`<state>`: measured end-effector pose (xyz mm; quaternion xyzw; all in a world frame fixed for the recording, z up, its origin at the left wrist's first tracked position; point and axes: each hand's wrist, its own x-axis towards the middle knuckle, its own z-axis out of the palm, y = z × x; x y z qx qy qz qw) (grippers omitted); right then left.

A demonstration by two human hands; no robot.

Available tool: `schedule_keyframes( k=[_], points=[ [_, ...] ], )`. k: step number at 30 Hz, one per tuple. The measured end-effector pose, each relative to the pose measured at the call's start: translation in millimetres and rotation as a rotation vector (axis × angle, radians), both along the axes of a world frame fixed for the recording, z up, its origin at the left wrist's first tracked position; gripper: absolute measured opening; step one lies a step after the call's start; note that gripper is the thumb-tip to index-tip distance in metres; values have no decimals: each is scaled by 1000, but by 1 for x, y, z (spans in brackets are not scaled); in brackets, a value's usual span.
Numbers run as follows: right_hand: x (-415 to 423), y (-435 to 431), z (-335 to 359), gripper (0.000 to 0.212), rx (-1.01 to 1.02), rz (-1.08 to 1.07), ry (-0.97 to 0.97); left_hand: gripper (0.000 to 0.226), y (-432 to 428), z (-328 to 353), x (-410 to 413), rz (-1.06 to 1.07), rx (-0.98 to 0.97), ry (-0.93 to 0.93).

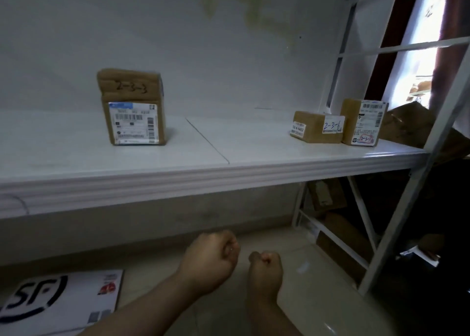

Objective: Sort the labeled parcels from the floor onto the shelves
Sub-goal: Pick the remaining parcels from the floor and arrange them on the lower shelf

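Note:
A brown parcel marked 2-3-3 stands upright on the left part of the white shelf. At the shelf's right end a low parcel marked 2-3-6 lies beside a taller parcel marked 2-3-1, the two touching. A white SF envelope lies flat on the floor at the lower left. My left hand and my right hand hang below the shelf edge, both curled into fists with nothing in them.
The shelf's white metal frame with diagonal braces rises at the right. Brown cardboard boxes sit in shadow under and behind the frame. Another crumpled carton rests past the shelf's right end. Pale floor tiles spread beneath my hands.

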<state>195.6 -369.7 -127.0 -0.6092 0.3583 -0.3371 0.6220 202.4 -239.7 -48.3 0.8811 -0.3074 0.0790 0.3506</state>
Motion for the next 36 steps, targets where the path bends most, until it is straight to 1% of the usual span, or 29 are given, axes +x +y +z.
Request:
schedule_keyframes(
  k=[3,6,10,13,14,17,20,22,25,27,28,29,31,32,34,36],
  points=[
    [-20,17,-42,29,8,176,166,13,21,-33,-9,15,45,75],
    [-33,22,-74,23,-84,401,417,12,38,-66,-19,31,66,167],
    [-42,20,-94,17,-93,566,600,10,61,-116,-30,48,87,338],
    [-50,22,-108,15,-192,754,834,10,83,-160,-42,94,86,455],
    [-55,24,-113,16,-224,792,884,10,92,-173,-44,119,102,488],
    [-65,34,-131,13,-243,853,947,20,120,-197,-36,182,240,586],
    [-66,51,-138,10,-214,937,997,30,145,-213,-23,300,205,733],
    [-61,62,-141,6,-225,969,1014,41,156,-224,-22,343,209,815],
    [-53,78,-147,7,-229,1008,1015,60,167,-238,-25,347,273,894],
    [-44,89,-149,13,-301,1044,994,67,171,-244,-24,318,304,926],
    [-40,93,-152,12,-363,1074,1007,68,171,-247,-23,300,323,935],
    [-38,98,-153,1,-406,1099,1003,66,169,-249,-22,282,340,942],
    [-34,100,-164,46,-462,1118,1021,56,164,-253,-21,254,371,950],
    [-34,102,-168,59,-436,1111,1044,51,161,-254,-21,239,390,947],
    [-34,102,-180,70,-462,1079,1087,46,156,-258,-21,207,452,926],
    [-36,103,-190,80,-520,1092,1154,44,153,-261,-20,189,494,898]
  ],
)
